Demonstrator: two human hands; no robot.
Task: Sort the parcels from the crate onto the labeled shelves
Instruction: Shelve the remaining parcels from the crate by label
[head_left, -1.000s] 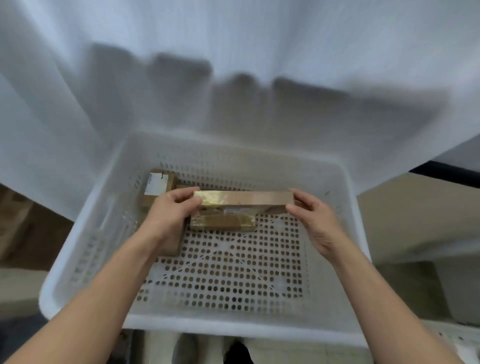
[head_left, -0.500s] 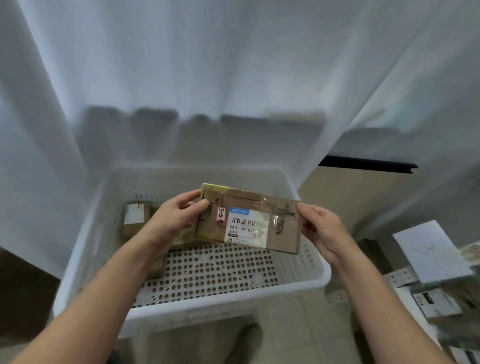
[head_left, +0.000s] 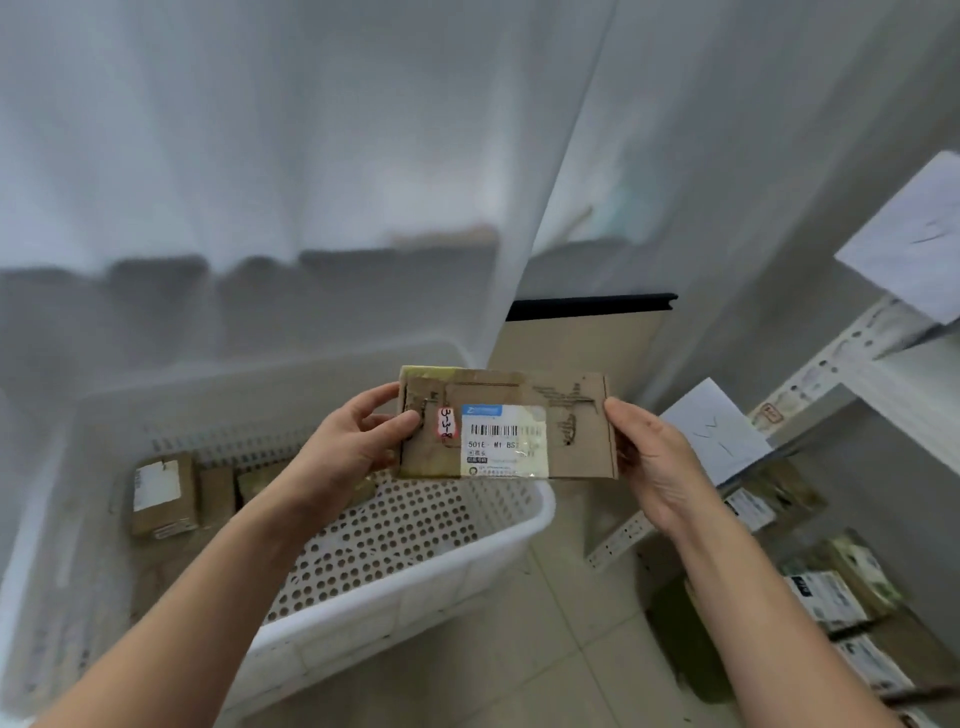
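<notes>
I hold a flat brown cardboard parcel (head_left: 566, 431) upright above the right end of the white perforated crate (head_left: 415, 577), its white barcode label and a small handwritten pink tag facing me. My left hand (head_left: 348, 452) grips its left edge, thumb on the front. My right hand (head_left: 649, 457) holds its right edge. Inside the crate at the left lies a small brown parcel with a white label (head_left: 163, 493), with two more brown parcels (head_left: 244, 486) beside it.
A white metal shelf rack (head_left: 810, 410) stands at the right, with paper label sheets (head_left: 714, 428) hung on it and several labelled parcels (head_left: 831, 592) on its low levels. A white curtain (head_left: 311, 156) hangs behind the crate. Tiled floor lies below.
The parcel came up out of the crate and was turned label-side toward me, then carried rightward. My view swung right, bringing the shelf rack into sight.
</notes>
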